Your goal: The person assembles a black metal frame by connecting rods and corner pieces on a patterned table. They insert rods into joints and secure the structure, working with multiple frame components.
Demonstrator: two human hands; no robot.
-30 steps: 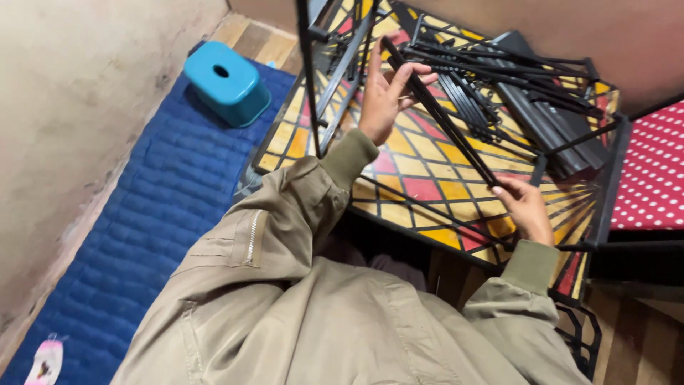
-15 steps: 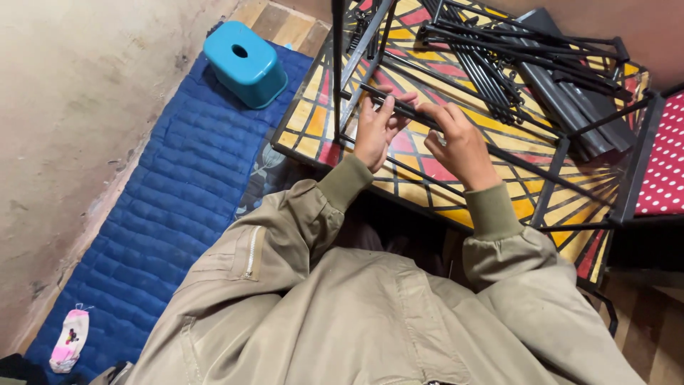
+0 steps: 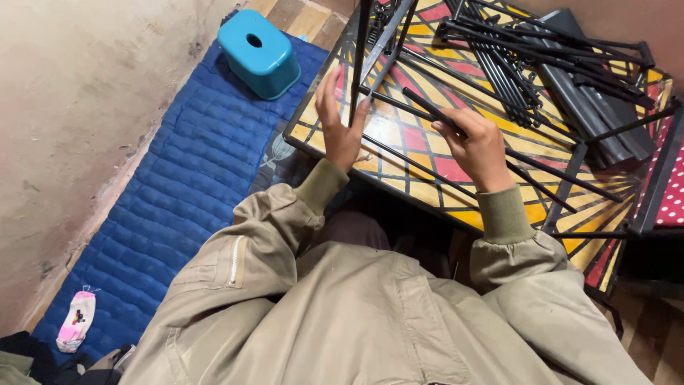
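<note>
Two hands work on a black metal frame (image 3: pixel 456 153) that lies over a patterned mat (image 3: pixel 427 78) of yellow, red and black. The left hand (image 3: pixel 340 122) is at an upright bar (image 3: pixel 358 57) of the frame, palm against it, fingers (image 3: pixel 326 93) spread and loosely open rather than clamped; the thumb sits on the bar's far side, so it steadies more than grips. The right hand (image 3: pixel 477 146) is curled shut around a slanting rod (image 3: pixel 427 110), knuckles up, the rod running out past the fingers toward the upright.

More black rods (image 3: pixel 513 68) lie loose in a bundle further up the mat, beside a flat dark panel (image 3: pixel 591 107). A blue stool (image 3: pixel 260 53) stands on a blue quilted pad (image 3: pixel 164 207) to the left, and a small pink sock (image 3: pixel 76 321) lies at the pad's near end. A red dotted cloth (image 3: pixel 670 199) shows at the right edge.

By the look of it the frame is stiff, thin steel: light for its size, rigid, apt to swing or rattle where joints are loose. The painted bars may be a little slick, so a full wrap near a joint or corner should hold better than a pinch at mid-span.
</note>
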